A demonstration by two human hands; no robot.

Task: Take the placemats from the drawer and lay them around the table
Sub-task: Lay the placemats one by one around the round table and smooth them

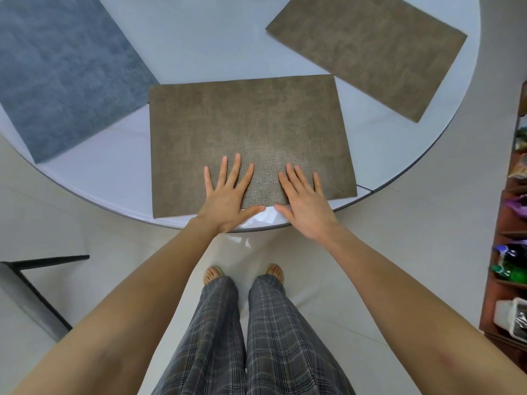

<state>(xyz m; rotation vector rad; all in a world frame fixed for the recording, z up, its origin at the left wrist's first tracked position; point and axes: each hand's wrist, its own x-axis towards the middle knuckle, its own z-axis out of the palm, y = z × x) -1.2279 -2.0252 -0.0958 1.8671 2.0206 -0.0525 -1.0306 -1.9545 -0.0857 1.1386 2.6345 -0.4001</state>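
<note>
grip: left hand (228, 195) and right hand (305, 201) lie flat with fingers spread, holding nothing, pressing the near brown placemat (251, 132) | round white surface (119, 172) carries all mats | blue placemat (62, 72) far left | second brown placemat (368, 49) far right

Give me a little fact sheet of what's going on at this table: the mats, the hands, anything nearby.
table: round, pale top
near mat: brown, in front of the person, its near corners past the table rim
far mat: brown, to the right, angled
blue mat, to the left, angled, touching the near mat's corner
left hand, flat, fingers spread on the near mat
right hand, flat on the near mat
grip: none, both hands open
shelf, right edge, with bottles
</note>
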